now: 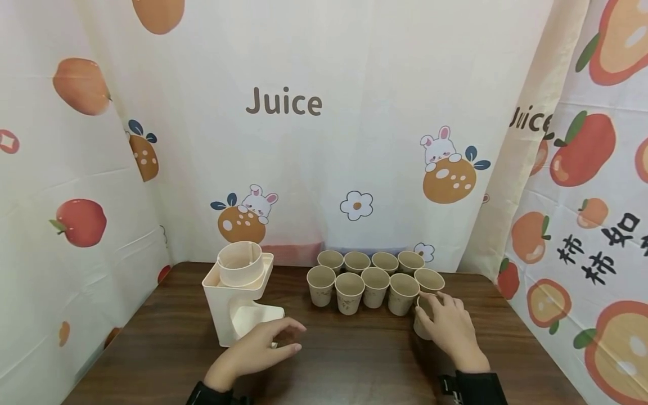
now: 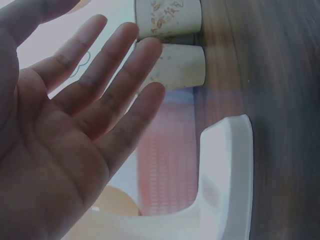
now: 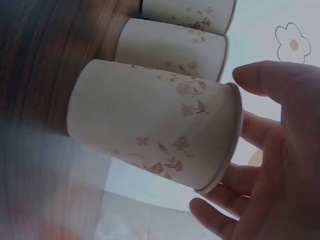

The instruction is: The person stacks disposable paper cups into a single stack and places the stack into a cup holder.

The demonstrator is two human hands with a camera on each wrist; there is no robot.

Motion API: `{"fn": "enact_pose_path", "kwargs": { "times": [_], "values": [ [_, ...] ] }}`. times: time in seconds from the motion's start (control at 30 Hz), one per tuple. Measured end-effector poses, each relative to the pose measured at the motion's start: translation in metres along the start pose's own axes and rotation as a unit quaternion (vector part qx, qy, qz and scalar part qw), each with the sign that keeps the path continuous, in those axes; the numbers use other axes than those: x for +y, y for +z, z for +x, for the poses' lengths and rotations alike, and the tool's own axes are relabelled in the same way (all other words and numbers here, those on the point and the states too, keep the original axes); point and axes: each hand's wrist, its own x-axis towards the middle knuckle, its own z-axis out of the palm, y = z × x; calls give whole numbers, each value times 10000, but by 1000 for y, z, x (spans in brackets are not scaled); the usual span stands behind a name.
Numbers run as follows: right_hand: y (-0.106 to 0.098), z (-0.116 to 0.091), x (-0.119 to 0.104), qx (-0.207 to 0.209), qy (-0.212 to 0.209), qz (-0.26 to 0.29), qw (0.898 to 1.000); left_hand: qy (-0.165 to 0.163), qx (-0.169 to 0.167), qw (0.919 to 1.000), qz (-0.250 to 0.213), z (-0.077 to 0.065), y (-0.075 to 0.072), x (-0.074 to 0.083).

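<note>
On the right, a beige paper cup (image 3: 155,125) with brown floral print stands on the table, mostly covered in the head view. My right hand (image 1: 450,323) is at its rim, thumb at one side and fingers curved behind the other; the cup hides some fingertips. My left hand (image 1: 260,349) is empty, palm and spread fingers (image 2: 127,117) showing in the left wrist view. It hovers in front of a cream-coloured appliance (image 1: 217,309) with a round cylinder on top and a jutting base, which looks like a juicer.
Several matching paper cups (image 1: 349,295) stand upright in two rows near the back of the dark wooden table (image 1: 354,360). Behind them hangs a white curtain (image 1: 395,73) printed with fruit and rabbits; more printed cloth encloses both sides.
</note>
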Motion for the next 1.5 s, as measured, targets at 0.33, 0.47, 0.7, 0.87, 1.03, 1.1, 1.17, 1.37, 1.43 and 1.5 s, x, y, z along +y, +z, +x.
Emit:
{"fn": "enact_pose_path", "kwargs": {
  "times": [0.33,0.47,0.7,0.87,1.03,1.1,1.17,1.37,1.43,1.5],
  "values": [
    [-13,-3,-19,-702,-139,-117,9974,198,74,9997,-83,13,13,-1],
    [-15,-3,-24,-857,-162,-80,9962,280,155,9995,-82,17,18,-1],
    [-15,-4,-30,-765,-502,152,9957,190,209,9996,-91,26,26,-4],
    [-15,-6,-44,-829,-852,400,9921,68,95,9998,-131,33,35,-7],
    [-12,-9,-58,-782,-1059,527,9899,51,2,9996,-274,39,43,-6],
    [-9,-10,-62,-749,-1150,561,9889,52,-19,9994,-332,42,45,-6],
    [-6,-11,-65,-697,-1254,602,9878,43,-26,9992,-385,44,48,-5],
    [1,-11,-75,-632,-1478,733,9843,-2,-30,9985,-540,48,54,0],
    [1,-11,-79,-660,-1535,774,9829,-12,-70,9985,-537,50,58,-6],
    [1,-12,-83,-696,-1637,804,9808,-34,-92,9987,-492,51,60,-7]
  ]
}}
